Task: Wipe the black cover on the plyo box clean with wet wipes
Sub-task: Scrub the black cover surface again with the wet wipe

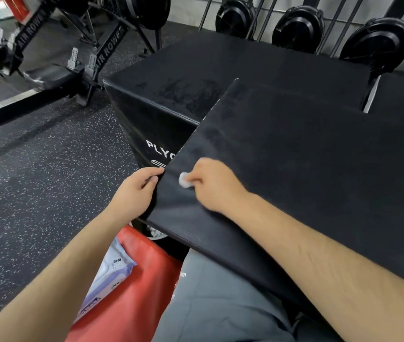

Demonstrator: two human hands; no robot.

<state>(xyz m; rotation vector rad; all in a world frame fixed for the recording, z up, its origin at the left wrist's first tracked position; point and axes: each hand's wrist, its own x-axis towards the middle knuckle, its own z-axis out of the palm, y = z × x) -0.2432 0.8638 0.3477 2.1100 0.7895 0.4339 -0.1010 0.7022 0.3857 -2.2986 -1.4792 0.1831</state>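
Observation:
A flat black cover [307, 156] lies tilted across my lap and over the black plyo box [161, 114], which shows white "PLYO" lettering on its side. My left hand [137, 191] pinches the cover's left edge near its lower corner. My right hand [211, 186] presses a small crumpled white wet wipe [185, 180] onto the cover close to that edge. Damp smears show on the box top and on the cover's upper left part.
A pack of wet wipes [107, 275] rests on a red surface [132, 292] by my left forearm. A small bin with used white wipes [154, 233] peeks out under the cover. Air rowers [107, 50] stand at the back left on speckled rubber floor [35, 181].

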